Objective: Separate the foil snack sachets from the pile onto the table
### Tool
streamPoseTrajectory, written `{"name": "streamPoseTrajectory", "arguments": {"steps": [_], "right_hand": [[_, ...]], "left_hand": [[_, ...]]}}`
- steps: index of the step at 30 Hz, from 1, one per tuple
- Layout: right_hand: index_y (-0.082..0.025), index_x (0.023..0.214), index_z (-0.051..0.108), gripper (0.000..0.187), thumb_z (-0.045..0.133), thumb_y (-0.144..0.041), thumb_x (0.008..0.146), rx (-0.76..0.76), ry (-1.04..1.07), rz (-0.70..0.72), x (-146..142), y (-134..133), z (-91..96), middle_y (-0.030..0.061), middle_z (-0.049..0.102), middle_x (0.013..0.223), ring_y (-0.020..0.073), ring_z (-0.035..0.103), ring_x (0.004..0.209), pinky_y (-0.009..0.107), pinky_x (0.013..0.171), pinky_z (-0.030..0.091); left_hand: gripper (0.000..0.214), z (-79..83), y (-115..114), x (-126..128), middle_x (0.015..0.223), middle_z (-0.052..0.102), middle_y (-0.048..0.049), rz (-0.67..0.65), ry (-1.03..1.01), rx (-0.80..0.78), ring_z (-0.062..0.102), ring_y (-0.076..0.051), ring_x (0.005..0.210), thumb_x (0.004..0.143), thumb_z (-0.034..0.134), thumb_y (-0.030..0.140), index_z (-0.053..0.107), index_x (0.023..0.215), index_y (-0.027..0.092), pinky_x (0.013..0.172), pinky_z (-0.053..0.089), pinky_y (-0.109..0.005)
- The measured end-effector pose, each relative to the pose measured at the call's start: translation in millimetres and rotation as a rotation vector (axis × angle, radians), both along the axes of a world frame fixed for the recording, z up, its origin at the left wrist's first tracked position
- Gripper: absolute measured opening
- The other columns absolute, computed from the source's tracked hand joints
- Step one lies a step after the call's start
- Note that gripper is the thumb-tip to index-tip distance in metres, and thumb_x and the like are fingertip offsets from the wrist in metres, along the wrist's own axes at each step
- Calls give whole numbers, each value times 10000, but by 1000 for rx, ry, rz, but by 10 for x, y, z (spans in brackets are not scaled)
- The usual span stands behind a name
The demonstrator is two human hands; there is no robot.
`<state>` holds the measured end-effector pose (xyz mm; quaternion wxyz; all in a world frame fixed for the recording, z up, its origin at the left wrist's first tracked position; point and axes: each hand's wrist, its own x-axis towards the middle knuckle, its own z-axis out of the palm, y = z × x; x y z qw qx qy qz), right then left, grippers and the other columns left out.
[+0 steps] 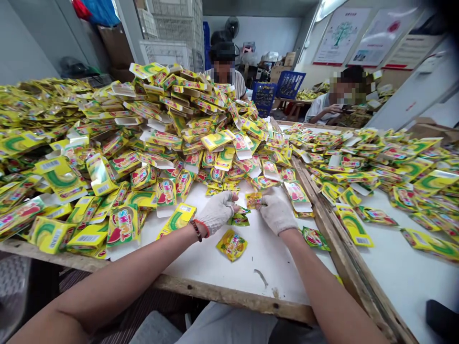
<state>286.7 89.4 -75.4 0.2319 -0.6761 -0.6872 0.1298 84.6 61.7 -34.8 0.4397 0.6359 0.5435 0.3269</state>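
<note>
My left hand (pixel 217 212), in a white knit glove with a beaded bracelet at the wrist, has its fingers curled by a small green candy packet (pixel 240 220); the packet's edge comes out at the thumb. Facing it, my right hand (pixel 278 213), gloved too, pinches a small orange-yellow candy packet (pixel 253 200). On the white tabletop in front of my hands lies a pineapple-printed yellow packet (pixel 232 244). Another green packet (pixel 315 238) rests right of my right wrist. Beside my left hand is a flat yellow carton (pixel 178 219).
A high heap of yellow candy cartons (pixel 193 119) rises ahead and to the left. A wooden divider (pixel 322 210) runs along the right, with more cartons (pixel 380 162) beyond it. Two people sit farther back, near blue crates (pixel 264 98). A wooden edge (pixel 229 294) borders the table's front.
</note>
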Motion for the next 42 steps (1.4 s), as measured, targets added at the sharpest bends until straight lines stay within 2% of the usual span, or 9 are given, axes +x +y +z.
{"name": "streamPoseTrajectory", "arguments": {"steps": [8, 12, 17, 21, 24, 28, 32, 37, 42], "right_hand": [[-200, 600, 590, 290, 615, -450, 745, 49, 567, 300, -178, -383, 236, -8, 560, 588, 141, 492, 599, 237, 527, 379], [-202, 618, 622, 224, 635, -403, 715, 0, 561, 277, -288, -423, 283, -7, 589, 588, 155, 521, 615, 243, 534, 402], [-191, 698, 685, 181, 676, -371, 671, -156, 645, 407, -176, -426, 268, 14, 653, 637, 193, 588, 675, 269, 573, 445], [-169, 693, 652, 271, 603, -431, 745, -270, 646, 251, -1, -335, 177, 34, 649, 625, 166, 571, 602, 262, 537, 418], [-176, 689, 619, 291, 589, -457, 761, -150, 385, 143, 128, -277, 139, 21, 599, 590, 138, 481, 514, 264, 501, 372], [-175, 993, 625, 357, 614, -431, 744, 154, 334, 164, 43, -314, 188, 49, 625, 819, 162, 519, 638, 286, 599, 422], [-192, 758, 623, 203, 538, -374, 787, 9, 478, 299, -167, -354, 241, 27, 600, 703, 167, 525, 668, 278, 621, 420], [-188, 767, 572, 253, 499, -426, 815, 63, 794, 54, -56, -282, 200, -7, 518, 625, 127, 430, 547, 247, 499, 364], [-188, 684, 568, 225, 564, -393, 775, 41, 657, 206, -87, -320, 229, -6, 522, 625, 133, 438, 584, 251, 534, 366]], "left_hand": [[73, -68, 86, -111, 722, 587, 1, 179, -235, 14, 567, -108, 677, 758, 583, 205, 572, 815, 160, 654, 491, -238], [120, -61, 68, -61, 700, 580, 8, 90, -456, -179, 572, -91, 608, 710, 568, 140, 527, 821, 158, 587, 503, -223], [167, -6, 43, -148, 659, 554, 26, -183, -267, -233, 524, -66, 530, 638, 623, 104, 559, 786, 146, 459, 434, -157], [102, 64, 98, -240, 609, 503, 39, 6, -204, -120, 510, -58, 507, 705, 623, 165, 524, 720, 147, 473, 464, -167], [119, 99, 131, -276, 623, 487, 41, 103, -215, -69, 527, -68, 522, 738, 613, 198, 504, 714, 154, 490, 492, -191], [97, 72, 51, -176, 627, 507, 35, -10, -194, -90, 523, -70, 524, 742, 597, 190, 510, 718, 154, 495, 478, -194], [127, -7, -55, -40, 603, 499, 44, -82, -220, -85, 498, -61, 515, 732, 604, 211, 497, 692, 157, 503, 453, -186], [146, -2, -24, -110, 602, 547, 23, 28, -244, -47, 506, -69, 525, 773, 566, 251, 473, 704, 163, 496, 428, -180], [326, 104, -43, -117, 750, 563, 8, -72, -259, -33, 558, -92, 616, 737, 667, 424, 494, 831, 165, 514, 441, -191]]}}
